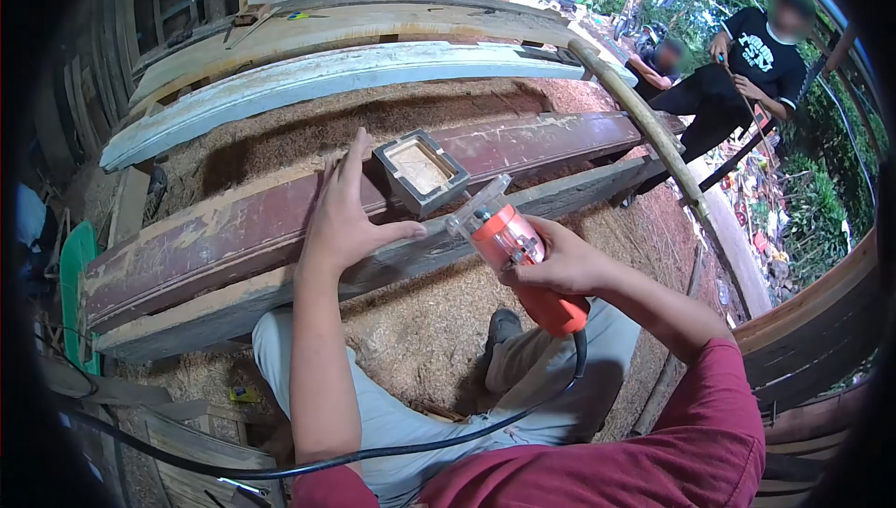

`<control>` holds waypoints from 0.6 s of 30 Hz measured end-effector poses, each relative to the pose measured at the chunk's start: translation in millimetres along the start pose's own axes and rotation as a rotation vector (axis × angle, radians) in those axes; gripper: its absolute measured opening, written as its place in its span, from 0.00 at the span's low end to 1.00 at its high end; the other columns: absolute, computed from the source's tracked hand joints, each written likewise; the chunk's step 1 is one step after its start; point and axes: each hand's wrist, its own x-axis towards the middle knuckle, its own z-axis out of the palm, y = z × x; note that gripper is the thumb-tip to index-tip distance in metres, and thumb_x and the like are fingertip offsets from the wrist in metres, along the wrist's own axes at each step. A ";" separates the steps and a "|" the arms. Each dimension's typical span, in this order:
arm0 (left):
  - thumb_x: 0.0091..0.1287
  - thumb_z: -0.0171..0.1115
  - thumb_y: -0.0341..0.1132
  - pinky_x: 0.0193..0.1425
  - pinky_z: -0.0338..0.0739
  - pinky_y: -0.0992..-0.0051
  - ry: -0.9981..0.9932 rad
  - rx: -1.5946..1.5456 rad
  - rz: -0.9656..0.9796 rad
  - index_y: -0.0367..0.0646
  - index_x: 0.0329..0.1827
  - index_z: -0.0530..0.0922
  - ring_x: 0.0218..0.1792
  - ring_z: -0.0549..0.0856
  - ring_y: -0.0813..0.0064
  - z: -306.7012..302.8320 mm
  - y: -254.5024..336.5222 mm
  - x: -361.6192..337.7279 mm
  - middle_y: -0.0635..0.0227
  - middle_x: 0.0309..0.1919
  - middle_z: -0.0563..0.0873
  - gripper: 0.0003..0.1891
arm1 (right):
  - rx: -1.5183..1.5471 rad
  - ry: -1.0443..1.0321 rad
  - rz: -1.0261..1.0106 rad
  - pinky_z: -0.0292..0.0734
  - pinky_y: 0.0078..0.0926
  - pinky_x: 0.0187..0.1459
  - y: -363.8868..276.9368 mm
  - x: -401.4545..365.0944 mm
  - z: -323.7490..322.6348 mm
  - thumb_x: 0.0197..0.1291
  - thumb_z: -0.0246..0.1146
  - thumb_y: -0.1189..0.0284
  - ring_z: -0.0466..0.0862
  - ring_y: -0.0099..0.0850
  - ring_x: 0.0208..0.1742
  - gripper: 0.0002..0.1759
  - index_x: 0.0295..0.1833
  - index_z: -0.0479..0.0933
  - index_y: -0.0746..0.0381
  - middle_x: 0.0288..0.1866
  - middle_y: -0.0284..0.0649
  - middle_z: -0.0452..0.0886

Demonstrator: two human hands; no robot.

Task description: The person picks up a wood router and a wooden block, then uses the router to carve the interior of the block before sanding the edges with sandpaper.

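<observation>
A hollowed wooden block is set at the front edge of the maroon-painted beam, its recess facing up. The left grip is spread wide beside it with nothing held; whether the block is touched cannot be told. An orange trim router is held tilted by the right grip, wrapped around its body, its clear base just beside the block. Its black power cord is draped across the grey trousers
</observation>
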 end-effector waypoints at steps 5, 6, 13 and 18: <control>0.39 0.93 0.55 0.92 0.48 0.43 0.020 0.068 0.091 0.43 0.91 0.53 0.82 0.72 0.47 -7.2 8.7 4.9 0.51 0.80 0.77 0.76 | 0.010 0.003 -0.038 0.84 0.31 0.57 -2.0 4.4 -0.3 0.59 0.81 0.63 0.85 0.24 0.51 0.35 0.67 0.76 0.66 0.52 0.37 0.86; 0.39 0.93 0.55 0.92 0.48 0.42 0.033 0.072 0.107 0.43 0.91 0.54 0.82 0.72 0.47 -8.3 8.4 7.3 0.51 0.80 0.77 0.76 | 0.007 0.002 -0.042 0.84 0.31 0.57 0.1 7.2 -1.1 0.59 0.81 0.63 0.85 0.24 0.51 0.35 0.67 0.76 0.66 0.52 0.37 0.86; 0.38 0.91 0.63 0.92 0.49 0.45 -0.007 0.170 0.041 0.41 0.91 0.54 0.83 0.71 0.47 -3.1 -3.7 6.8 0.47 0.80 0.75 0.78 | -0.006 -0.008 -0.009 0.84 0.30 0.56 2.7 14.8 4.2 0.60 0.80 0.65 0.86 0.24 0.50 0.34 0.66 0.76 0.65 0.51 0.36 0.86; 0.42 0.89 0.67 0.93 0.50 0.51 -0.110 0.229 -0.021 0.36 0.90 0.52 0.84 0.69 0.47 -4.3 0.5 10.6 0.40 0.80 0.74 0.78 | 0.003 -0.037 -0.021 0.83 0.30 0.57 1.4 22.8 2.4 0.59 0.81 0.66 0.85 0.24 0.51 0.34 0.67 0.76 0.65 0.51 0.36 0.86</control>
